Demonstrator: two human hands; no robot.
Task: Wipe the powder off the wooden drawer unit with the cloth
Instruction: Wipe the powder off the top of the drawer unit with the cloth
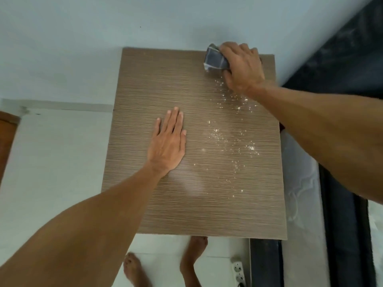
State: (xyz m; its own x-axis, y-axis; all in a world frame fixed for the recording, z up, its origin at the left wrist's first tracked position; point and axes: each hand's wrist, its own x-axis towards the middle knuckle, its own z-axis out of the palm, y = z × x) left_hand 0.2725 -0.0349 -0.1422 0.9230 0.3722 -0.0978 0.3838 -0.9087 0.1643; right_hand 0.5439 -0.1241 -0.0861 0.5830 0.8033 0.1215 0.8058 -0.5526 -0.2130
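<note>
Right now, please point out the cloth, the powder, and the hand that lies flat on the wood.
cloth (215, 60), head view, on its dark bunched fabric.
powder (251, 147), head view, on a dense white clump.
left hand (166, 147), head view, on its back.

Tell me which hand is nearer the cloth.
Right. The right hand grips the cloth at the unit's far right corner; the left hand lies flat mid-top, well apart from it.
</note>
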